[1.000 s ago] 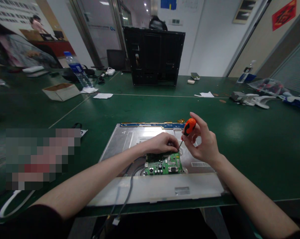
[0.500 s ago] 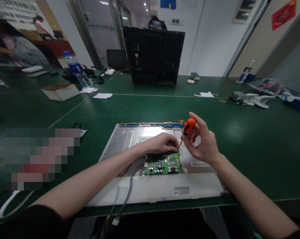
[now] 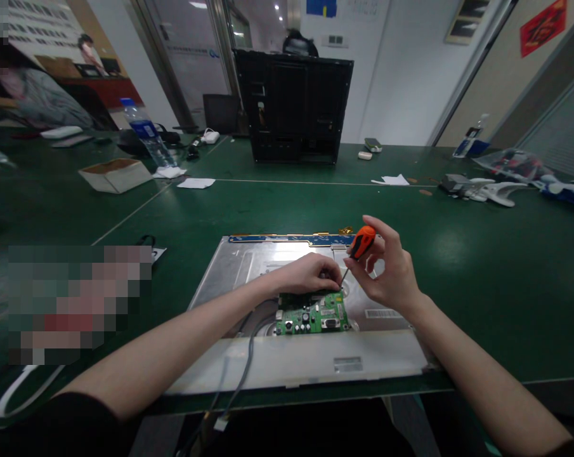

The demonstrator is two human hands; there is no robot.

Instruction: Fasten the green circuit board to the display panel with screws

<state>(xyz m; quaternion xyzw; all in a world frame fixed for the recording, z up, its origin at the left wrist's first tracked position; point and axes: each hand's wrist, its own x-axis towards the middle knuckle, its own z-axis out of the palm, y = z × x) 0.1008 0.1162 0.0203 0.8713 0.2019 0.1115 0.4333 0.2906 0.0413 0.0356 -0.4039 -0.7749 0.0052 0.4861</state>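
Note:
A silver metal panel (image 3: 248, 260) lies flat at the near edge of the green table (image 3: 481, 266). On it sits a small green circuit board (image 3: 313, 315). My left hand (image 3: 308, 274) rests on the board's far edge, fingers curled down on it. My right hand (image 3: 386, 270) grips an orange-handled screwdriver (image 3: 361, 243), its thin shaft angled down to the board's upper right corner. Grey cables (image 3: 241, 374) run from the board over the panel's near edge.
A black monitor casing (image 3: 293, 108) stands upright at the table's far side. At the far left are a cardboard box (image 3: 115, 173), a water bottle (image 3: 146, 133) and papers. White parts (image 3: 486, 189) lie far right. Another person (image 3: 25, 95) sits far left.
My hands have barely moved; the right hand's fingers have shifted slightly on the screwdriver handle. The person at far left has shifted.

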